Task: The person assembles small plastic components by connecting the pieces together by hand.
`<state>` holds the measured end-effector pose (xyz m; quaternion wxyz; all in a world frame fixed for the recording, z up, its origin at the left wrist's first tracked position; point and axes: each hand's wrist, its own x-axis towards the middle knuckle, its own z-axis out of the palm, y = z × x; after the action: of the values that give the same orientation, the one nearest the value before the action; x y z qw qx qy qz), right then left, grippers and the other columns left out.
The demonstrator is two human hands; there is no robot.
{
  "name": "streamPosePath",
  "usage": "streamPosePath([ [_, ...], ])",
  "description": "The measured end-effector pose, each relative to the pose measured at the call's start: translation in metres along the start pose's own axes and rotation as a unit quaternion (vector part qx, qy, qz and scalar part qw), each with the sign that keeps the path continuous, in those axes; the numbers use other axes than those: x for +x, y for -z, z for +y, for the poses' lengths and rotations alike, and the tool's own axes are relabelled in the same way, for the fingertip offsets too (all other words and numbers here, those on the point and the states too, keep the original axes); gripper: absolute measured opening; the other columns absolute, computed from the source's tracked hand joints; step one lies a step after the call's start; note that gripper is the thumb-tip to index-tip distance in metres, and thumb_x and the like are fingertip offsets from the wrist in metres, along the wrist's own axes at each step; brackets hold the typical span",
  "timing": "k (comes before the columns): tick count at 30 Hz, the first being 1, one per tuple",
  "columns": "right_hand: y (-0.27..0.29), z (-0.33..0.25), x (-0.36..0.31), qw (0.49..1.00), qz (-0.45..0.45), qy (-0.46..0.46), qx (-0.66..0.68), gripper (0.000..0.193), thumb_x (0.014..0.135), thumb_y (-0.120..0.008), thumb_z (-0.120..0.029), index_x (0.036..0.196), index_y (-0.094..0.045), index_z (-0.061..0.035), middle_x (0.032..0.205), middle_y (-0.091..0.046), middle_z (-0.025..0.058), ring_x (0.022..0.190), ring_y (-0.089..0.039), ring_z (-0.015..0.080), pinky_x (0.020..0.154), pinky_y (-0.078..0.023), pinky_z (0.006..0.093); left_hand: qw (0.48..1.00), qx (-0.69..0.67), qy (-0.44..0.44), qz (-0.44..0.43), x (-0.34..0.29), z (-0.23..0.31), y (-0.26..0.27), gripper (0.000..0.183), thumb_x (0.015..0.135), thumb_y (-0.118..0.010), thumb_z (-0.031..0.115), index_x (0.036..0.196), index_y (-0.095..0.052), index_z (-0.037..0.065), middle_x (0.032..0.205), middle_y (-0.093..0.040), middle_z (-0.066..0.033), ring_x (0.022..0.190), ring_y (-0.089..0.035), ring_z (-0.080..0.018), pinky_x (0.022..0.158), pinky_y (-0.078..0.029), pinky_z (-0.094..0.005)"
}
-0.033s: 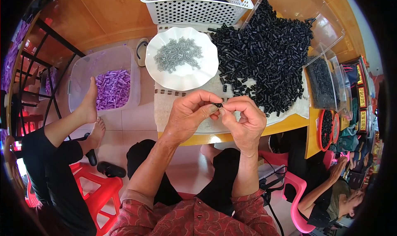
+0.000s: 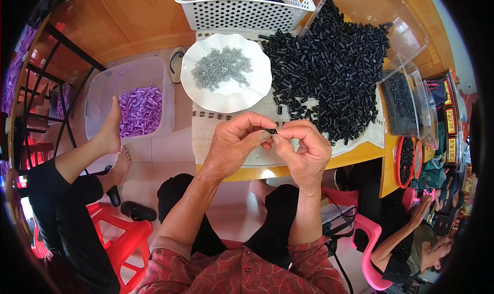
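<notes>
Over the near edge of the cloth-covered table, my two hands meet fingertip to fingertip. Thumb and fingers of my left hand pinch a small black tube-shaped piece. My right hand is closed in a pinch at the right end of that piece; whatever lies between its fingertips is too small to make out. Beyond my left hand stands a white scalloped plate bearing a heap of small clear pieces. A large pile of black tube-shaped pieces spreads beyond my right hand.
At the back sits a white perforated basket with black pieces. Clear bins and a red-rimmed round tray are on the right. A tub of purple pieces, a person's bare foot and a red stool are left.
</notes>
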<state>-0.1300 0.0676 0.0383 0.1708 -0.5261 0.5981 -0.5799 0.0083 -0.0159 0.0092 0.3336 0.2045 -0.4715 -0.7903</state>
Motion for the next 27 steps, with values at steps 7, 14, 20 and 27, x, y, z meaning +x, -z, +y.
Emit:
streamPosePath([
  [7,-0.002,0.002,-0.004,0.998,-0.007,-0.024,0.06,0.014,0.076,-0.068,0.012,0.088,-0.065,0.0048,0.093,-0.063,0.0115,0.081,-0.059,0.0113,0.071,-0.048,0.0217,0.998,0.027,-0.055,-0.004,0.0,-0.001,0.001,0.017,0.088,-0.059,-0.006,0.103,-0.064,0.0,0.091,-0.063,-0.0033,0.078,-0.06,-0.0091,0.073,-0.05,-0.0226],
  [14,-0.004,-0.007,-0.004,0.977,0.012,-0.094,0.191,0.014,0.078,-0.066,0.013,0.091,-0.064,0.0062,0.096,-0.062,0.012,0.08,-0.06,0.0123,0.072,-0.05,0.0228,0.998,-0.013,-0.066,-0.016,-0.001,0.002,-0.002,0.017,0.088,-0.059,-0.008,0.103,-0.064,-0.002,0.094,-0.062,-0.004,0.08,-0.06,-0.0098,0.074,-0.051,-0.0228],
  [20,-0.002,-0.005,-0.002,0.996,-0.004,-0.029,0.086,0.015,0.076,-0.068,0.013,0.088,-0.066,0.0051,0.092,-0.063,0.0117,0.075,-0.058,0.0096,0.062,-0.045,0.0185,0.997,0.008,-0.071,-0.019,0.0,0.003,0.004,0.017,0.087,-0.059,-0.008,0.101,-0.066,-0.001,0.095,-0.062,-0.0046,0.081,-0.061,-0.0104,0.074,-0.052,-0.0237],
  [27,-0.001,-0.011,-0.001,1.0,-0.009,0.016,0.018,0.015,0.073,-0.069,0.012,0.085,-0.068,0.0027,0.088,-0.065,0.0107,0.07,-0.055,0.007,0.051,-0.038,0.0168,0.994,0.063,-0.077,-0.039,-0.003,0.009,0.006,0.017,0.087,-0.058,-0.009,0.1,-0.067,-0.001,0.095,-0.061,-0.0058,0.081,-0.061,-0.0111,0.073,-0.052,-0.0242],
])
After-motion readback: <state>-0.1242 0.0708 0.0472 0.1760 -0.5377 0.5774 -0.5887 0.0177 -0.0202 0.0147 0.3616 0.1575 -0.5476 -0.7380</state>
